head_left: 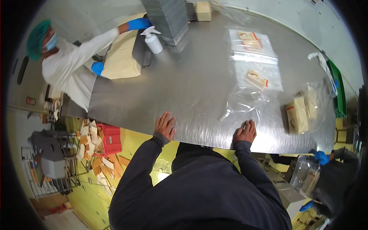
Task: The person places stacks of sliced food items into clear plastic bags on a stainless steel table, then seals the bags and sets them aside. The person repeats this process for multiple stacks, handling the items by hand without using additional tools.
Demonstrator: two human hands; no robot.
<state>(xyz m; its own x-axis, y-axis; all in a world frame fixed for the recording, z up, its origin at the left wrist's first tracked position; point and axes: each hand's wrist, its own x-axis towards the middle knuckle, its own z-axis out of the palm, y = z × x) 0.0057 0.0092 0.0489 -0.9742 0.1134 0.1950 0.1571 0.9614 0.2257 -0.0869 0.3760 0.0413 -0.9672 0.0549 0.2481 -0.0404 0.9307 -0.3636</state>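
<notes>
Both my hands rest on the near edge of a steel table (184, 92). My left hand (165, 126) lies flat with its fingers stretched out, holding nothing. Farther right, my right hand (246, 131) rests palm down, its fingers slightly bent and apart, also with nothing in it. Beyond my right hand lie clear plastic bags (255, 61) with small printed packets (256, 79) on them. To its right stand cream-coloured packs (297, 115), partly wrapped in clear film.
At the far left a co-worker in white (71, 63) with blue gloves reaches past a cream stack (123, 57) toward a white spray bottle (153, 41). A grey stack (165, 19) stands behind. A red crate (110, 140) and cardboard scraps sit on the yellow floor. Another gloved person (339, 176) holds a clear tray (305, 174).
</notes>
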